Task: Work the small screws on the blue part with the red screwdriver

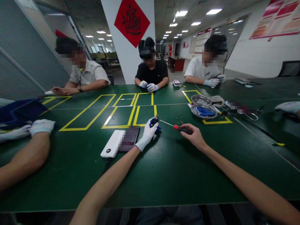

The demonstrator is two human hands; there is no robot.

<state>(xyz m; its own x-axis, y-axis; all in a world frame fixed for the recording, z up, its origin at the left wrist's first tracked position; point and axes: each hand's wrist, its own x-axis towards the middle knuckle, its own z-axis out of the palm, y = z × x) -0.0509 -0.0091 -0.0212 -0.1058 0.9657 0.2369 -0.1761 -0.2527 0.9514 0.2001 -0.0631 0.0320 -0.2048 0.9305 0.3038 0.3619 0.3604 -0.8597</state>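
My left hand (148, 133), in a white glove, is closed around a small blue part with a dark metal piece on top (156, 118); its exact kind is too small to make out. My bare right hand (193, 136) grips a screwdriver (185, 129) by its black and red handle. The thin shaft points left, and its tip is at or very near the metal piece; whether they touch I cannot tell. Several small screws (180, 121) lie loose on the green table (173, 175) just beyond the screwdriver.
A white power bank (112, 144) and a dark phone (128, 139) lie left of my left hand. Two metal bowls stand at the right, the nearer bowl (217, 116) holding blue parts. Yellow tape (79, 128) marks rectangles. Co-workers sit around; a gloved hand (42, 126) rests near a blue bin (28, 110).
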